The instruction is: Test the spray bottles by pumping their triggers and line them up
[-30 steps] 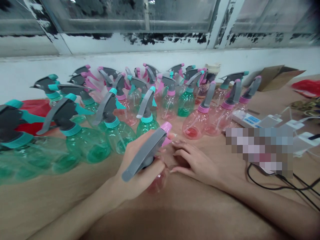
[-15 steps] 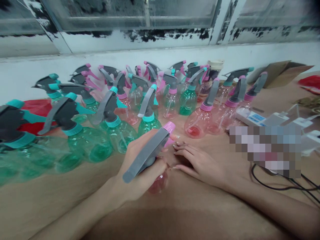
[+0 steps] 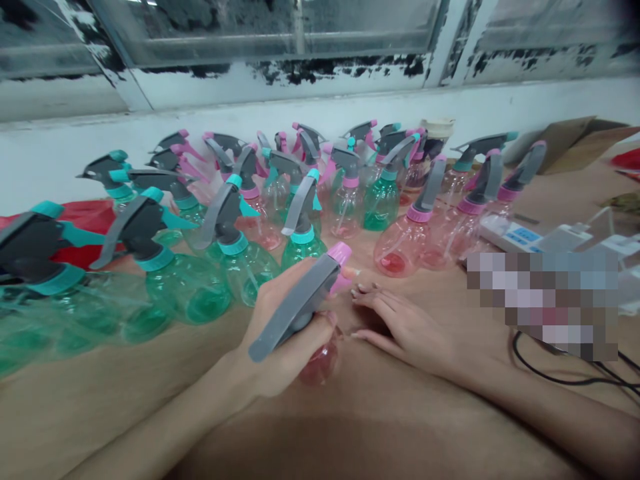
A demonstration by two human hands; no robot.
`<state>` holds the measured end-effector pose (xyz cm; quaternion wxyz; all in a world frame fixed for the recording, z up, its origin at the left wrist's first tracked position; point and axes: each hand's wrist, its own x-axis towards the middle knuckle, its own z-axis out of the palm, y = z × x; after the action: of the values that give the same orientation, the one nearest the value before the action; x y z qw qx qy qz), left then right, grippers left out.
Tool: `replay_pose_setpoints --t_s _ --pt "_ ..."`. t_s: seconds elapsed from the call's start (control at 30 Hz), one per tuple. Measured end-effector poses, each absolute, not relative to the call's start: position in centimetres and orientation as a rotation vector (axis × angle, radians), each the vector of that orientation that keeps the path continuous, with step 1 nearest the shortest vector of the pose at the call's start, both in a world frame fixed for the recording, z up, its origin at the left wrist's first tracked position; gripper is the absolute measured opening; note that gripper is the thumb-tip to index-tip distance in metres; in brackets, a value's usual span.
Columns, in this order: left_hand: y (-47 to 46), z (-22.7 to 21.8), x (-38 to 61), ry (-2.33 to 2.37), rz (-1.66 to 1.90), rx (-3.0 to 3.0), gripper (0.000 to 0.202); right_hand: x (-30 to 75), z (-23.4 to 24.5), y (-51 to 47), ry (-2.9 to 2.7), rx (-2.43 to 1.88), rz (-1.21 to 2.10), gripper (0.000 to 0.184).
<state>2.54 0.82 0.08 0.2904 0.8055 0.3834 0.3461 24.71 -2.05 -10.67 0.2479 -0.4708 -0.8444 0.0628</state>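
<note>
My left hand is wrapped round the neck of a pink spray bottle with a grey sprayer head and pink nozzle. The nozzle points away from me, and the hand hides much of the bottle. Just to the right, my right hand rests on the table with its fingers slightly curved and apart, holding nothing. A green spray bottle with a turquoise collar stands directly beyond my left hand. Another pink spray bottle is beyond my right hand.
Several green spray bottles stand on the left, with more pink and green ones behind. Red material lies among them. At right are a white power strip, black cables and cardboard. A window wall borders the back.
The camera view has turned slightly, so the bottles on the table appear a little further right. Both hands keep nearly the same pose, the left still round the pink spray bottle.
</note>
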Motion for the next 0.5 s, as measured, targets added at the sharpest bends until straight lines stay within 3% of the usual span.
replay_pose_setpoints --t_s 0.5 --pt "0.54 0.24 2.98 0.952 0.933 2.129 0.007 24.62 -10.45 -1.97 -2.336 -1.282 0.15 0.04"
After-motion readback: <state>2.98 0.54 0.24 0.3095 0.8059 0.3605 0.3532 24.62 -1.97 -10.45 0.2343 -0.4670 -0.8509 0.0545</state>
